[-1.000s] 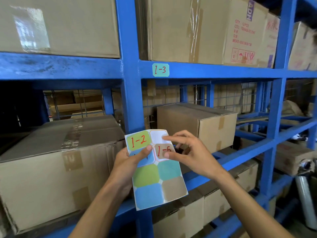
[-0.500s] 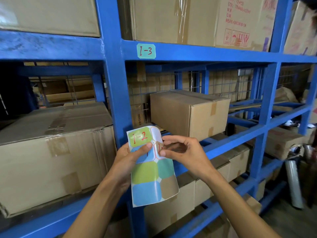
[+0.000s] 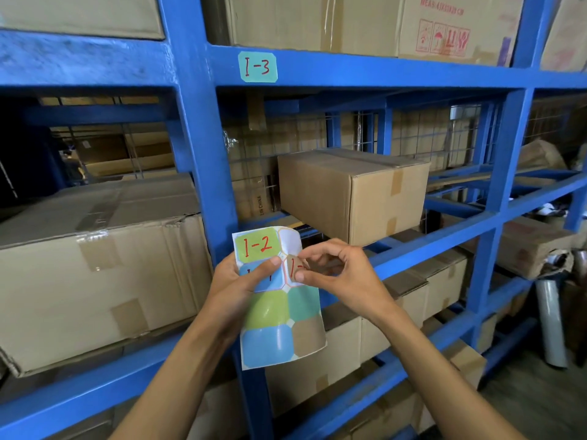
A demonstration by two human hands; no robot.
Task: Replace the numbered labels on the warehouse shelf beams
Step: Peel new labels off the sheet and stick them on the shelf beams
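Head view shows the person in front of a blue warehouse rack [image 3: 203, 173] full of cardboard boxes. On the upper beam [image 3: 381, 71], just to the right of the upright, 1 teal label marked "1-3" [image 3: 257, 67] is already stuck flat, so I judge this position as done, though I cannot tell if it is a new label or an old one

The left hand [image 3: 241, 281] holds a sticker sheet [image 3: 279, 312] upright in front of the rack, its fingers closed around the left edge and the thumb pressing on a blue sticker in row 2. At the top left of the sheet a green sticker marked "1-2" [image 3: 258, 245] is not yet taken. The place at the top right of the sheet is white and bare, so 1 sticker seems to be gone from there. The right hand [image 3: 336, 271] pinches a brown sticker [image 3: 293, 266] with red writing between thumb and forefinger; its right edge looks lifted from the backing, and the number on it is partly covered, so I cannot read it

The lower beam [image 3: 428, 249] behind the hands shows no label in the part that is visible. My judgement is that the task is at an early or middle stage: 1 label is in place on a beam, 1 is being peeled now, and the written "1-2" and the blue one under the thumb remain on the sheet, with 4 blank stickers below them
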